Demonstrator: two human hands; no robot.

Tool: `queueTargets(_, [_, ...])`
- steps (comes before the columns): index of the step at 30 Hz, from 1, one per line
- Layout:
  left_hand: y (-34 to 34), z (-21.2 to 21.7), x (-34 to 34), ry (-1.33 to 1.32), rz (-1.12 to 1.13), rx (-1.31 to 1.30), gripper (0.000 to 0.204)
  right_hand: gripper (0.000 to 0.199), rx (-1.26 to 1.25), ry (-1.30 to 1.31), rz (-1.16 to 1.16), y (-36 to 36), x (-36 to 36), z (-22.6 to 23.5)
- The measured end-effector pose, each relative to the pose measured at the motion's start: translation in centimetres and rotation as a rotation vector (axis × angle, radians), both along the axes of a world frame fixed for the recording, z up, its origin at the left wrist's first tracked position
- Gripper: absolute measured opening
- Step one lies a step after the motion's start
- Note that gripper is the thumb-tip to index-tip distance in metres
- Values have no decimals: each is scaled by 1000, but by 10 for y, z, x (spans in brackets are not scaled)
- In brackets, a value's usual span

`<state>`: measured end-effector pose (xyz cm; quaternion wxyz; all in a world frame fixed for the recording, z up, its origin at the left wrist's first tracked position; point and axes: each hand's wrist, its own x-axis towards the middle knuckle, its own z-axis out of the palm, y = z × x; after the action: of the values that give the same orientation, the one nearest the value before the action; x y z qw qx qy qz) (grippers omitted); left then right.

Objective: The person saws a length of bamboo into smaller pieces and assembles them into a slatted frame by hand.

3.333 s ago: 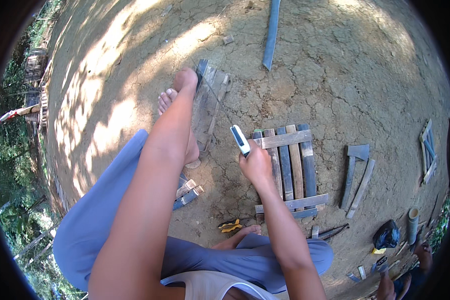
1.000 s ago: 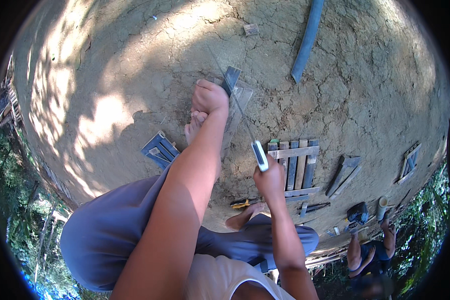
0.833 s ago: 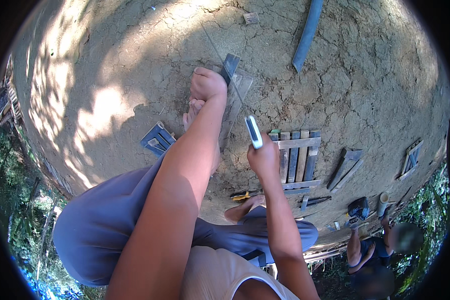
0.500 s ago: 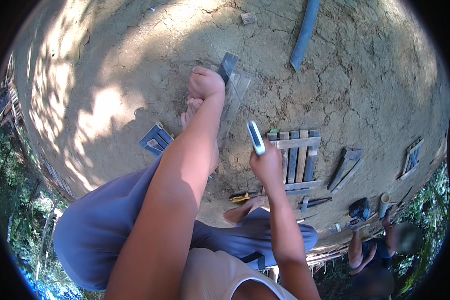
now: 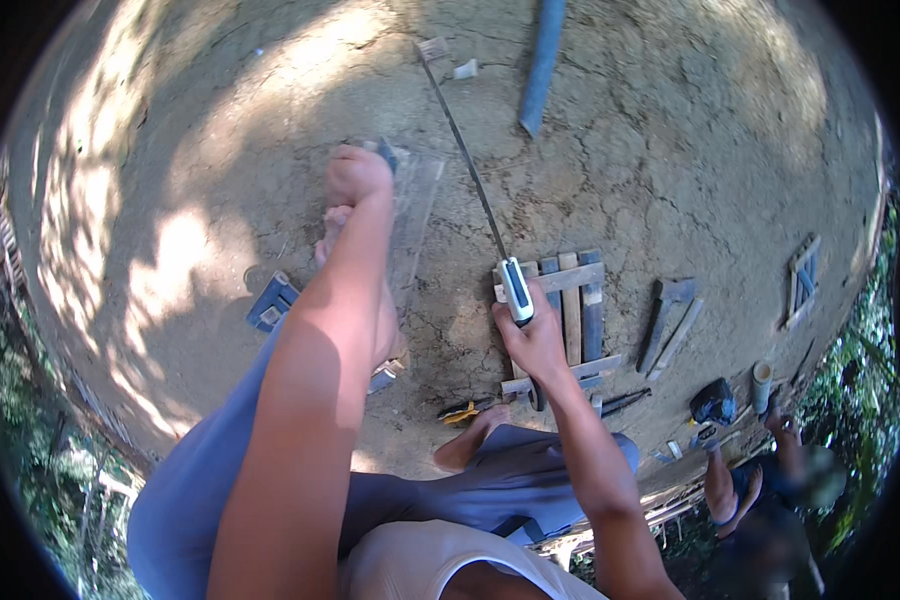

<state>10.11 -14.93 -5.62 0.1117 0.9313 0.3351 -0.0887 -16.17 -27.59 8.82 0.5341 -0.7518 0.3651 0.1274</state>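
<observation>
My right hand [image 5: 533,335] is closed around the white-and-dark handle [image 5: 516,290] of a handsaw. Its blade [image 5: 467,160] shows as a thin dark line slanting up and left, apart from the wood. To the left, my left hand [image 5: 360,175] is closed on a short bluish-grey board [image 5: 381,152], mostly hidden under the fingers. That board lies over a wider weathered plank [image 5: 415,225] on the ground. Bare toes [image 5: 332,228] press close below my left hand.
A slatted wooden panel [image 5: 570,290] lies beyond my right hand, near joined wood pieces [image 5: 660,325] and a smaller frame [image 5: 801,280]. A bluish strip [image 5: 542,70] and a block [image 5: 433,47] lie ahead. Yellow-handled pliers [image 5: 462,411] rest by my foot. Another person sits at lower right.
The saw has come away from the board, and its blade now stands out clearly. A small pale piece now shows on the ground near the far block. The whole view has shifted slightly.
</observation>
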Motion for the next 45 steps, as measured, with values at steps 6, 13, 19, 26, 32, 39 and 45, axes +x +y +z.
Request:
queueTargets(6, [20, 18, 16, 93, 10, -163, 69, 33, -544, -79, 263, -188, -49, 89])
queueTargets(13, [24, -1, 19, -217, -286, -195, 70, 41, -1320, 66, 175, -297, -295, 60])
queueTargets(19, [47, -43, 22, -356, -860, 92, 72, 51, -1553, 321, 77, -382, -497, -6])
queueTargets(26, [61, 17, -37, 84, -1045, 313, 51, 27, -1558, 452, 75, -436, -535, -49])
queueTargets(32, [20, 137, -103, -219, -1209, 174, 33, 40, -1318, 793, -317, -489, -592, -60])
queueTargets(39, [-60, 210, -240, -141, -1179, -704, 36, 46, -858, -308, -373, -304, -478, -60])
queueTargets(45, [-68, 142, -377, 51, -434, -1668, 24, 71, -75, -391, 25, -51, -273, -10])
